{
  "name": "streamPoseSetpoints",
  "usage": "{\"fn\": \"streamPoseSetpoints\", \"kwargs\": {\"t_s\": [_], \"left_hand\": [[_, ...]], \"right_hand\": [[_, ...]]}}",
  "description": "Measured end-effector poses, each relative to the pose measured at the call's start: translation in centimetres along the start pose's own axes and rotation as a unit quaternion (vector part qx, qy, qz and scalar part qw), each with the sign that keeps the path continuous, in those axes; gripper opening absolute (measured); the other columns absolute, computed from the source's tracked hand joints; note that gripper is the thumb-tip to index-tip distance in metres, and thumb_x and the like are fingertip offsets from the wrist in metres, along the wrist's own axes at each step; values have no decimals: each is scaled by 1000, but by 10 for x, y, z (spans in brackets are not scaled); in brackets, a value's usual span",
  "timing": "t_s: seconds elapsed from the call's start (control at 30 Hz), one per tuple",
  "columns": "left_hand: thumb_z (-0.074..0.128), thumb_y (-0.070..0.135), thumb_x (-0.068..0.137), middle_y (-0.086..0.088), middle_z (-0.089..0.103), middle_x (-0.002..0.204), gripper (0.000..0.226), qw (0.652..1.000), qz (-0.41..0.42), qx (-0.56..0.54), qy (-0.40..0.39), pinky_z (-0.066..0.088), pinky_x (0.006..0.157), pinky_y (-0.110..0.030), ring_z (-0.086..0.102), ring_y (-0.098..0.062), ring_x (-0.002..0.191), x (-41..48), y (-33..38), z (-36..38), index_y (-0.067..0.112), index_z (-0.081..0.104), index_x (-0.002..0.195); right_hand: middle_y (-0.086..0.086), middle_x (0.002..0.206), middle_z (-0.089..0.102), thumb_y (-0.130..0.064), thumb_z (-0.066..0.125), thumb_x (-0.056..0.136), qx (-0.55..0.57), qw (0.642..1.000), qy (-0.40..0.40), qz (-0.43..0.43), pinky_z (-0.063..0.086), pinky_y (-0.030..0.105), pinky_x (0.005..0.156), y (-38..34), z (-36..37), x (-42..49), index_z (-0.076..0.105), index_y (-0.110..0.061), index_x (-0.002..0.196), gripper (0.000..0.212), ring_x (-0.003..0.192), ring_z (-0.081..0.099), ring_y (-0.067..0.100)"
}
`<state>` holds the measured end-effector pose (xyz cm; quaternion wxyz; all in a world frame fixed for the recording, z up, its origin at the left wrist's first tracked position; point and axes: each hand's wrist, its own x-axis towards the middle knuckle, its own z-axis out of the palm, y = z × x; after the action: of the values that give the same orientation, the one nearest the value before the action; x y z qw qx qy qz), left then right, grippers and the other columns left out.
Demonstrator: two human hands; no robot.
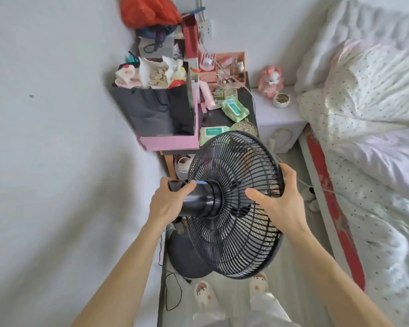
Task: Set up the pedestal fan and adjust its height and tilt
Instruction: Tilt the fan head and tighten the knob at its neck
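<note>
Between both hands sits the black fan head

Fan centre, its base on the floor below, hard against the left wall. Left hand on motor housing behind the grille, right hand on the grille's right rim. Desk behind fan; bag in box on its left. Nightstand between desk and bed, far right.
</note>
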<state>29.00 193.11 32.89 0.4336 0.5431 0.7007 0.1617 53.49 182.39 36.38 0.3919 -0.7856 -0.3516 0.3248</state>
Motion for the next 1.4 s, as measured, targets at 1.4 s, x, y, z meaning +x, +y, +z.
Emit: {"fn": "streamPoseSetpoints", "kwargs": {"t_s": [1.4], "left_hand": [[70, 39, 85, 11, 59, 106, 18, 990, 98, -94, 45, 39, 68, -22, 56, -1, 88, 16, -21, -41, 35, 58, 98]], "right_hand": [[-2, 131, 54, -77, 72, 67, -204, 973, -9, -105, 43, 41, 90, -103, 19, -29, 31, -40, 133, 86, 108, 53, 18]]}}
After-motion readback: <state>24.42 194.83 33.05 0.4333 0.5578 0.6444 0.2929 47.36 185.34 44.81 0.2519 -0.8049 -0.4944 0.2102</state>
